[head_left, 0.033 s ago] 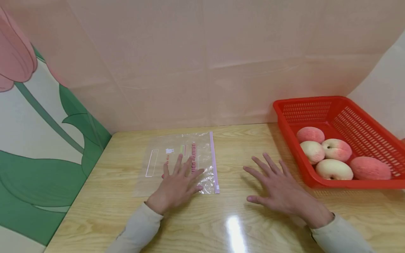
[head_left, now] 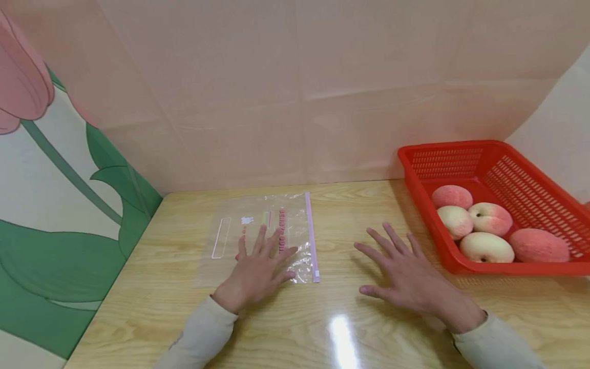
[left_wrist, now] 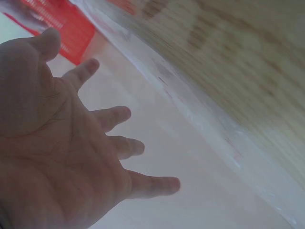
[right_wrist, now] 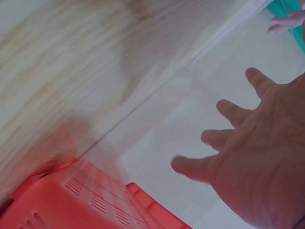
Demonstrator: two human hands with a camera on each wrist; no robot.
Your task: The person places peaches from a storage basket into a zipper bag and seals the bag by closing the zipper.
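Note:
A clear plastic zip bag (head_left: 297, 236) with a lilac slider strip lies flat on the wooden table. Above its near part my left hand (head_left: 253, 279) is spread palm down, holding nothing; in the left wrist view the palm and straight fingers are raised off the tabletop. My right hand (head_left: 407, 279) is spread the same way over the wood, between the bag and a red plastic basket (head_left: 426, 225), and grips nothing. Several peaches, among them a pale one (head_left: 487, 248) and a deep pink one (head_left: 539, 246), sit in the basket.
The wooden table (head_left: 359, 205) ends at a pale pink cloth (head_left: 276, 102) behind it. A panel with a tulip pattern (head_left: 46, 266) stands on the left. The basket's slotted side (right_wrist: 95, 195) shows near my right hand in the right wrist view.

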